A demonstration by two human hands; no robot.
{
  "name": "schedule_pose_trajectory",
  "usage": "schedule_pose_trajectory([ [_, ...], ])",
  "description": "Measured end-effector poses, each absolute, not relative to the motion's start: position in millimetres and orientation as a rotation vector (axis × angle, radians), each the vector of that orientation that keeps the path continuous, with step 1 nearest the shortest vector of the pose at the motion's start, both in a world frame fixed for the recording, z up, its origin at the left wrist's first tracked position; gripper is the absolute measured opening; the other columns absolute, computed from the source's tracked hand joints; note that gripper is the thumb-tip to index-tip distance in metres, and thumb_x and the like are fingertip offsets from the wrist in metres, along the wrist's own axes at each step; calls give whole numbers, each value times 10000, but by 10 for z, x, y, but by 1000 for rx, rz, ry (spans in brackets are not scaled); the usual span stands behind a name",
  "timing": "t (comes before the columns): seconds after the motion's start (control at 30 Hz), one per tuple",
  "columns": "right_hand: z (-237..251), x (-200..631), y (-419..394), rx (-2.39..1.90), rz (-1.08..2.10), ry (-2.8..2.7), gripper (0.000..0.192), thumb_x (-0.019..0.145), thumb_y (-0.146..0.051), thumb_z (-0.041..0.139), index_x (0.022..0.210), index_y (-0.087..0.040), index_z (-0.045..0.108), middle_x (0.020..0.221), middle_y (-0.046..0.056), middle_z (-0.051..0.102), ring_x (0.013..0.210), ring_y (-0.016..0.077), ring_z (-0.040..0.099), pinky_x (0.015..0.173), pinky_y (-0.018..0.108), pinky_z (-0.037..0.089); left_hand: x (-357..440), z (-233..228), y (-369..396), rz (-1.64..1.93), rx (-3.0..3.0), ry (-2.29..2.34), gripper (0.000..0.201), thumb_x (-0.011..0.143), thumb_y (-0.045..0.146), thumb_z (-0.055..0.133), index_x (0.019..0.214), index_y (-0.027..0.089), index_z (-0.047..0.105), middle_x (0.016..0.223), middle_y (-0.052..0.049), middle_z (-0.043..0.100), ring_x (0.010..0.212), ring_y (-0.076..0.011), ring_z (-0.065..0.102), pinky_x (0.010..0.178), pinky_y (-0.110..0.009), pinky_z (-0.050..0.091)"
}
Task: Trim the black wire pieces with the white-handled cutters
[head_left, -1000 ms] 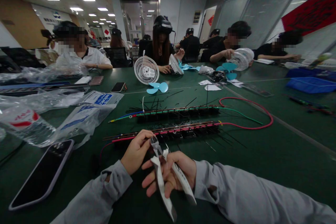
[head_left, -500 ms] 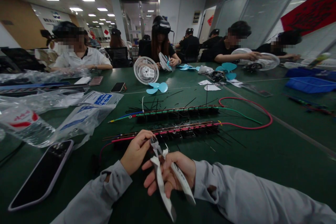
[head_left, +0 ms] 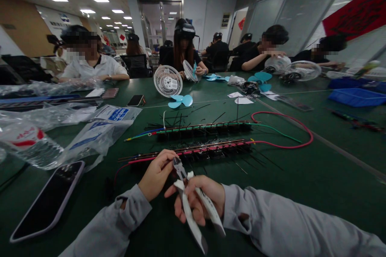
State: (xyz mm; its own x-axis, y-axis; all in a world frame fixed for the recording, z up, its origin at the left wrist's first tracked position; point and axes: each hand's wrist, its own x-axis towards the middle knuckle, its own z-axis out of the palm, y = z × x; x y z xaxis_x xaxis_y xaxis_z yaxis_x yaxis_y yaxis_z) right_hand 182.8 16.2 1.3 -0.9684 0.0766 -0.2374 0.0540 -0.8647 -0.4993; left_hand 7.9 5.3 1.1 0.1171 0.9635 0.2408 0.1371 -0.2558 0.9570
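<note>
My right hand (head_left: 202,196) is wrapped round the white-handled diagonal cutters (head_left: 185,197), whose handles stand partly apart. Their jaws point away from me and lie close to the fingertips of my left hand (head_left: 157,173). Those left fingers are pinched at the near edge of a long wire harness (head_left: 215,145) with a red cable along it; what is between them is hidden. Black cable ties stick out of this harness. Behind it lies a second, similar harness (head_left: 208,127) with a green wire.
At the left are a phone (head_left: 48,200), a water bottle (head_left: 30,140) and plastic bags (head_left: 99,128). A red cable (head_left: 310,134) loops at right. Beyond lie blue fan blades (head_left: 181,101), a white fan guard (head_left: 168,81) and a blue tray (head_left: 357,98). Several people sit around.
The cutters' handles have come slightly closer together, and my right fingers have curled in more. My left hand stays in place. At back right, a co-worker's hand has shifted left over a fan guard.
</note>
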Motion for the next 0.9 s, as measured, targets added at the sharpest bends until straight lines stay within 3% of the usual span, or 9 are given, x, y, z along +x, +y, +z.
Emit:
schedule_pose_trajectory([
  [0.1,31,1838,172,-426,2987,-803,493,702,-212,374,1157,-53,473,751,104,635,643,189,630,349,196,430,83,11,45,1221,1510,1096,155,874,263,469,863,160,585,995,-57,476,704,-121,533,594,-253,490],
  [0.6,142,1854,162,-490,3023,-772,408,664,-228,411,1042,-104,500,616,20,425,518,145,483,211,147,192,70,-26,46,1215,1536,1104,190,888,274,436,888,166,592,1071,-70,444,712,-119,549,579,-249,515],
  [0.9,158,1836,154,-486,3039,-790,328,657,-213,407,952,-112,510,605,8,372,493,119,432,220,125,165,65,-32,46,1206,1522,1088,174,889,286,442,857,168,565,1043,-51,435,626,-86,542,549,-246,508],
])
